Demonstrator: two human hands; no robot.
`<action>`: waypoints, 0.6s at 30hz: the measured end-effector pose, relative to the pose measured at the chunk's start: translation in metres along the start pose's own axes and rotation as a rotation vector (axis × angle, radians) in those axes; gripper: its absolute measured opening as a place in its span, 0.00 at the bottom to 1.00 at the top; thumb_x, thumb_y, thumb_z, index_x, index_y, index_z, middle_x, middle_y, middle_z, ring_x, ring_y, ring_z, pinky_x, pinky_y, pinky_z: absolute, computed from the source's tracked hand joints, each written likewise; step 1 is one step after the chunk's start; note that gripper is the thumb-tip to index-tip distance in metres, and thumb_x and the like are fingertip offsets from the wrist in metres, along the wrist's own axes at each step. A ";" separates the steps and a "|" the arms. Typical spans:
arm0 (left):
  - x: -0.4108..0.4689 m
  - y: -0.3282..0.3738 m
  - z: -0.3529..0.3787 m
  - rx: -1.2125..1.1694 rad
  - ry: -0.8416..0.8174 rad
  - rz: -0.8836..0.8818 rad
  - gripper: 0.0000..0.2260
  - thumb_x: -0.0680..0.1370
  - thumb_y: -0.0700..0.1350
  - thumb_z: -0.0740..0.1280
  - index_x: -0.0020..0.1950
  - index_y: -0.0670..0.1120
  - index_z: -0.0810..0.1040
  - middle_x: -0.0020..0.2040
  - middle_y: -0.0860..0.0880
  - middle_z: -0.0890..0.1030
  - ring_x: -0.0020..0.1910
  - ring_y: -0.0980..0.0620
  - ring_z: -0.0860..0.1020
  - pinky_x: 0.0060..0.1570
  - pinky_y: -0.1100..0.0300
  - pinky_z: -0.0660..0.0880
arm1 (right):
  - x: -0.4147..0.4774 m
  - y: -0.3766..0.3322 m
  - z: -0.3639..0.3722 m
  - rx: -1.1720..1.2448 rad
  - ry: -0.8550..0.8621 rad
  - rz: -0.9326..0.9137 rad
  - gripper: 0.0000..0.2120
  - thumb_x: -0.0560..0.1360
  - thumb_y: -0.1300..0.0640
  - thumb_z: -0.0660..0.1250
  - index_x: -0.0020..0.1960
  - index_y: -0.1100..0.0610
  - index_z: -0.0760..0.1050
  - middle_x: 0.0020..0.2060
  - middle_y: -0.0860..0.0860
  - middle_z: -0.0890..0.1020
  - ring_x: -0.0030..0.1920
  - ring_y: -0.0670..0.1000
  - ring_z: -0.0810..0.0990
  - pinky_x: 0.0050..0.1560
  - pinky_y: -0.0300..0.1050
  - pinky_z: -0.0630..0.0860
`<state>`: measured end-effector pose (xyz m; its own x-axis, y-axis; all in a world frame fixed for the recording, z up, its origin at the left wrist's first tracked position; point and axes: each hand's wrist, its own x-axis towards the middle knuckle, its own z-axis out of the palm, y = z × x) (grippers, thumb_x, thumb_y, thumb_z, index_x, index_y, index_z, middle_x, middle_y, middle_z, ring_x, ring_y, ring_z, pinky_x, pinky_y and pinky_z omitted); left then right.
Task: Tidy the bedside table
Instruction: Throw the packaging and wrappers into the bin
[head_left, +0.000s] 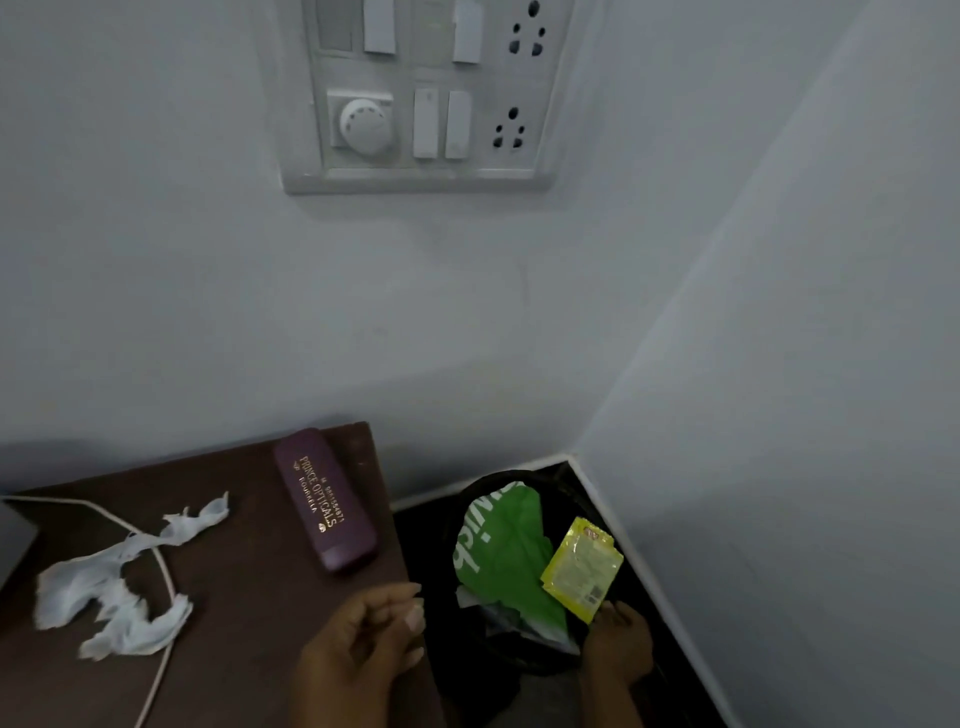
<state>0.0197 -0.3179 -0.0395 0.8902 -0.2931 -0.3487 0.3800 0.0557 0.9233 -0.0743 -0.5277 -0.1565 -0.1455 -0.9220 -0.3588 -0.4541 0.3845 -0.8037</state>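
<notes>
My left hand (363, 639) hovers over the front right corner of the desk (249, 597), its grip loosely curled with the fingers (400, 605) bent inward and nothing between them. My right hand (618, 644) reaches over the black bin (467, 499) standing on the dark floor in the corner just beside the desk; its grip is pinched shut on the lower corner of a yellow sachet (583, 566), a flat, glossy, crinkled foil packet with small print and a barcode, held tilted above the bin's mouth. Inside the bin lies a green plastic bag (504, 551), smooth and creased, with white lettering, over paler scraps I cannot identify.

On the dark brown, matte wooden desk, a maroon spectacle case (324, 499) rests near the back right edge, a long rounded box with a leather-like grain and gold lettering reading "PRINCE OPTICALS". To its left sprawls a torn white tissue (119, 587), thin, ragged and twisted into strips. A pale cable (166, 577) crosses the desk, running under and beside the tissue toward the front edge. A grey flat object (15, 545) shows at the far left edge, too cropped to tell.

On the plain pale wall above, a white plastic switch panel (421, 93) carries rocker switches, a round dial and two sockets.
</notes>
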 end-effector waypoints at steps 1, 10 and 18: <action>0.001 0.002 -0.004 0.001 0.015 0.009 0.11 0.71 0.27 0.67 0.40 0.42 0.81 0.31 0.49 0.84 0.34 0.50 0.81 0.29 0.67 0.78 | 0.001 0.005 -0.001 -0.004 -0.055 -0.001 0.22 0.75 0.53 0.60 0.59 0.70 0.73 0.56 0.68 0.78 0.56 0.68 0.77 0.56 0.54 0.72; 0.003 0.022 -0.061 -0.021 0.157 0.044 0.09 0.71 0.29 0.67 0.42 0.42 0.80 0.32 0.49 0.84 0.33 0.57 0.82 0.29 0.67 0.78 | -0.039 0.014 0.007 0.358 -0.053 -0.047 0.08 0.75 0.69 0.63 0.53 0.72 0.75 0.29 0.48 0.84 0.24 0.35 0.77 0.26 0.25 0.72; 0.000 0.051 -0.142 -0.039 0.346 0.127 0.08 0.72 0.30 0.67 0.42 0.42 0.80 0.31 0.48 0.83 0.31 0.57 0.81 0.30 0.67 0.78 | -0.215 -0.034 0.029 0.301 -0.356 -0.704 0.05 0.72 0.52 0.68 0.45 0.51 0.80 0.34 0.44 0.83 0.38 0.39 0.80 0.43 0.23 0.71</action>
<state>0.0746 -0.1800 -0.0149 0.9607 0.0580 -0.2713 0.2640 0.1092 0.9583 -0.0022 -0.3415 -0.0656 0.3924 -0.9009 0.1854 -0.0740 -0.2318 -0.9699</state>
